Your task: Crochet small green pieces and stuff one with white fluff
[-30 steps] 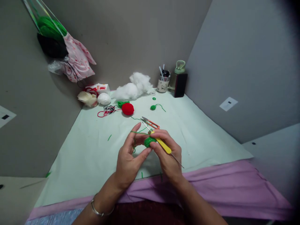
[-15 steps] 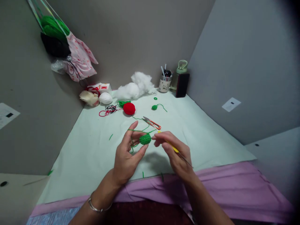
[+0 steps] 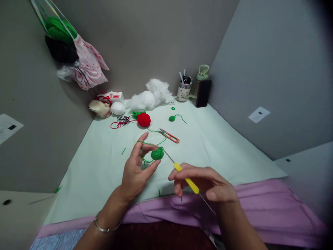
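Between the thumb and fingers of my left hand [image 3: 135, 170] is a small green crochet piece [image 3: 157, 153], rounded like a short barrel. Green yarn [image 3: 148, 143] runs over the raised index finger and loops below the piece. My right hand [image 3: 208, 182] holds a crochet hook [image 3: 191, 184] by its yellow grip, with the thin rear shaft pointing toward me. The hook's metal tip reaches the top edge of the piece, where a green loop lies around it. Just beyond the hands lie orange-handled thread snips [image 3: 170, 136].
A red yarn ball [image 3: 144, 120], white stuffing [image 3: 151, 97] and a white ball [image 3: 118, 108] sit toward the back. A small green crocheted piece with a tail [image 3: 172, 118] lies right of centre. A pen cup [image 3: 183, 92], green bottle [image 3: 203, 74] and phone [image 3: 203, 93] stand at the back right.
My right hand has drawn back toward me and to the right, with the hook's tip now at the piece's edge. My left hand has shifted slightly left with the piece.
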`<state>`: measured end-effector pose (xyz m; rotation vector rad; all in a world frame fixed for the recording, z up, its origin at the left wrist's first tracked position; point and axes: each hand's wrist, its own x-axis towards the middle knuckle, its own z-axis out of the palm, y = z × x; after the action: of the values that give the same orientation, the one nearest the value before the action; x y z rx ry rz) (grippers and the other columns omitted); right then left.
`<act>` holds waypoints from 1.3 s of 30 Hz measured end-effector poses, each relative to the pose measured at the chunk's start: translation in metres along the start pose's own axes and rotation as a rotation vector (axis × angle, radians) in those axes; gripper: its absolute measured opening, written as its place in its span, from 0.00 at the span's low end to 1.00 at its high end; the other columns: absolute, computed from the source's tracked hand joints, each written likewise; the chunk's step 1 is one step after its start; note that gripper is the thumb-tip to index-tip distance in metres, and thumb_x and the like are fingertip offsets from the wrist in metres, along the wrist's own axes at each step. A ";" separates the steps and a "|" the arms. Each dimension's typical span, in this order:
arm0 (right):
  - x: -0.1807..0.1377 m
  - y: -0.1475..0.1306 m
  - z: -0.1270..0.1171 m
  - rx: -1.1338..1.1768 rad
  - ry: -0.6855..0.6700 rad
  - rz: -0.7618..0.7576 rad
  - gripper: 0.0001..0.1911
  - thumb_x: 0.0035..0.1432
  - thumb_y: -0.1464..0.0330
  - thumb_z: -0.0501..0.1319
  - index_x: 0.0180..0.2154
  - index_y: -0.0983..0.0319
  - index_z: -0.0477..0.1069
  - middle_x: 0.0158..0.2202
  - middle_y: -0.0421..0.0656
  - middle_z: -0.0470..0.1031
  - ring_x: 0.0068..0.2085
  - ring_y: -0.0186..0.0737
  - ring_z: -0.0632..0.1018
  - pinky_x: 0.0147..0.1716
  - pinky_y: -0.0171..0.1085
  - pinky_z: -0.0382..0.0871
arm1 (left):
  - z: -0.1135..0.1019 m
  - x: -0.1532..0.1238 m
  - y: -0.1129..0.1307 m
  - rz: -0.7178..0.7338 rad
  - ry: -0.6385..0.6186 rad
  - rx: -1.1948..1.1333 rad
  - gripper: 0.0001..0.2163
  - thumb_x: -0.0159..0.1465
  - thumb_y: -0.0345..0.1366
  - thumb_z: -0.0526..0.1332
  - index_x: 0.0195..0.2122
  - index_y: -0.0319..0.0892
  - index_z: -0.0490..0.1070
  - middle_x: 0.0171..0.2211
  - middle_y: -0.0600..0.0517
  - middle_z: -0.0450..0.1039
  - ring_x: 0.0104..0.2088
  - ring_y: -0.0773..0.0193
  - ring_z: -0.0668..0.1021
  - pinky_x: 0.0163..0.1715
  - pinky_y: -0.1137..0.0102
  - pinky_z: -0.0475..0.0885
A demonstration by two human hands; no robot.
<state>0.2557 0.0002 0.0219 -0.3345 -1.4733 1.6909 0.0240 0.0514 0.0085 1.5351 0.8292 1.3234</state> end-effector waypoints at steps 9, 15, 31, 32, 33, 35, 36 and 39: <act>-0.009 -0.003 -0.006 -0.240 0.302 0.330 0.29 0.71 0.66 0.61 0.69 0.47 0.62 0.44 0.44 0.81 0.25 0.26 0.66 0.24 0.29 0.61 | -0.004 -0.001 -0.002 0.003 -0.013 0.075 0.36 0.62 0.33 0.71 0.70 0.51 0.60 0.43 0.53 0.75 0.48 0.61 0.80 0.60 0.62 0.72; -0.004 -0.002 -0.015 -0.205 0.762 0.120 0.09 0.61 0.63 0.69 0.40 0.60 0.82 0.24 0.38 0.73 0.22 0.27 0.58 0.20 0.30 0.52 | -0.004 -0.003 -0.004 0.029 -0.055 0.079 0.36 0.62 0.32 0.71 0.70 0.52 0.60 0.42 0.53 0.76 0.49 0.62 0.80 0.60 0.62 0.73; 0.024 0.018 0.002 -0.121 1.090 -0.279 0.13 0.60 0.57 0.71 0.34 0.60 0.81 0.31 0.41 0.77 0.26 0.32 0.78 0.26 0.34 0.76 | 0.000 -0.008 -0.007 0.007 -0.124 0.032 0.36 0.64 0.31 0.70 0.71 0.53 0.58 0.44 0.52 0.78 0.51 0.59 0.80 0.63 0.57 0.72; 0.025 0.018 0.004 -0.104 1.092 -0.276 0.13 0.59 0.57 0.71 0.34 0.60 0.80 0.30 0.40 0.77 0.26 0.32 0.78 0.27 0.33 0.76 | 0.000 -0.008 -0.006 0.005 -0.127 0.032 0.36 0.64 0.31 0.70 0.71 0.54 0.58 0.44 0.52 0.78 0.51 0.60 0.80 0.63 0.57 0.72; 0.027 0.019 0.005 -0.088 1.094 -0.273 0.13 0.59 0.57 0.71 0.34 0.60 0.80 0.30 0.40 0.77 0.26 0.32 0.78 0.27 0.33 0.77 | -0.001 -0.008 -0.006 0.005 -0.131 0.035 0.36 0.65 0.31 0.69 0.71 0.54 0.58 0.44 0.52 0.77 0.51 0.60 0.80 0.63 0.57 0.72; 0.030 0.020 0.007 -0.067 1.101 -0.268 0.14 0.59 0.56 0.71 0.34 0.60 0.79 0.30 0.41 0.78 0.26 0.32 0.78 0.27 0.33 0.77 | -0.001 -0.009 -0.007 0.004 -0.136 0.043 0.36 0.65 0.31 0.69 0.72 0.55 0.57 0.44 0.53 0.77 0.52 0.60 0.80 0.64 0.57 0.71; 0.031 0.021 0.008 -0.064 1.098 -0.265 0.14 0.60 0.56 0.71 0.34 0.60 0.79 0.30 0.41 0.78 0.27 0.32 0.78 0.27 0.33 0.77 | -0.001 -0.009 -0.007 0.003 -0.137 0.049 0.36 0.65 0.31 0.69 0.72 0.55 0.57 0.44 0.53 0.77 0.52 0.60 0.80 0.64 0.57 0.71; 0.034 0.024 0.010 -0.064 1.062 -0.251 0.14 0.61 0.55 0.70 0.35 0.60 0.77 0.31 0.41 0.78 0.27 0.32 0.78 0.28 0.34 0.78 | -0.002 -0.009 -0.008 -0.011 -0.140 0.060 0.36 0.65 0.32 0.69 0.71 0.55 0.58 0.44 0.52 0.77 0.53 0.58 0.80 0.64 0.56 0.70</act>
<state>0.2186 0.0196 0.0140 -0.8738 -0.7156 0.9699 0.0208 0.0459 -0.0022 1.6470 0.7936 1.1776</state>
